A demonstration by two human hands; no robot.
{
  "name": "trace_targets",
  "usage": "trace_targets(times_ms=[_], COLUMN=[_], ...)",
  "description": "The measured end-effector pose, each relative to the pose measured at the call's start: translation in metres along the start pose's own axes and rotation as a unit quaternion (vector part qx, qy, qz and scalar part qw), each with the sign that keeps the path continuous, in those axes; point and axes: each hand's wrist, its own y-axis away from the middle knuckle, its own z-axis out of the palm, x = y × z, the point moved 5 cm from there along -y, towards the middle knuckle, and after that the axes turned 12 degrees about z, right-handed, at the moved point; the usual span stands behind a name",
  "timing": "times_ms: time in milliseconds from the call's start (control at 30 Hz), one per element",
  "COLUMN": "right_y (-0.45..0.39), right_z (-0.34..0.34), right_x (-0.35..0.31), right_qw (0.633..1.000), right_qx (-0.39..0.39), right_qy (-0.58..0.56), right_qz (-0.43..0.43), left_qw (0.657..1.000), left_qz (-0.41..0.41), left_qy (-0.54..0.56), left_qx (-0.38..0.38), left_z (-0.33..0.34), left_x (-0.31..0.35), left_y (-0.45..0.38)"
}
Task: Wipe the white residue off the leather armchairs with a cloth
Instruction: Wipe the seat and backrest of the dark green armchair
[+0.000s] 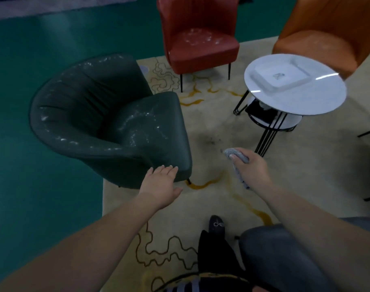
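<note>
A dark green leather armchair [99,114] stands at the left, with white residue streaked over its seat and along its rim. My left hand [160,182] is open, fingers together, its fingertips at the seat's near front corner. My right hand [249,167] is shut on a grey cloth [235,153], held above the rug to the right of the green chair, with a tail of cloth hanging below the fist. A red leather armchair [199,36] at the back shows white residue on its seat. An orange armchair [327,34] stands at the back right.
A round white table [319,95] with a white square tray [281,74] stands at the right, a lower shelf under it on black wire legs. A beige patterned rug [222,127] covers the floor; green floor lies to the left. A grey seat [281,258] and my shoe are below.
</note>
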Motion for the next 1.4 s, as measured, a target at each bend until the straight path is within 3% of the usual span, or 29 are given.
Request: trace_targets(times_ms=[400,933,1167,1400], right_y=[-0.209,-0.405,-0.453,-0.512], right_z=[-0.011,0.109,0.191,0.274], right_x=[-0.084,-0.224,-0.279,-0.331], right_qw=[0.995,0.971,0.937,0.88], right_qx=[-0.056,-0.15,-0.25,-0.347], right_qy=[0.068,0.14,0.162,0.216], right_qz=[-0.043,-0.125,-0.181,-0.241], left_qw=[0.995,0.97,0.925,0.84], left_qz=[-0.097,-0.236,-0.362,-0.505], left_qy=[0.008,0.057,0.115,0.197], left_qx=[-0.006,0.013,0.014,-0.025], left_z=[-0.057,-0.088,-0.069,-0.048], left_x=[-0.075,-0.243,-0.289,-0.303], left_y=[-0.157,-0.27,-0.251,-0.255])
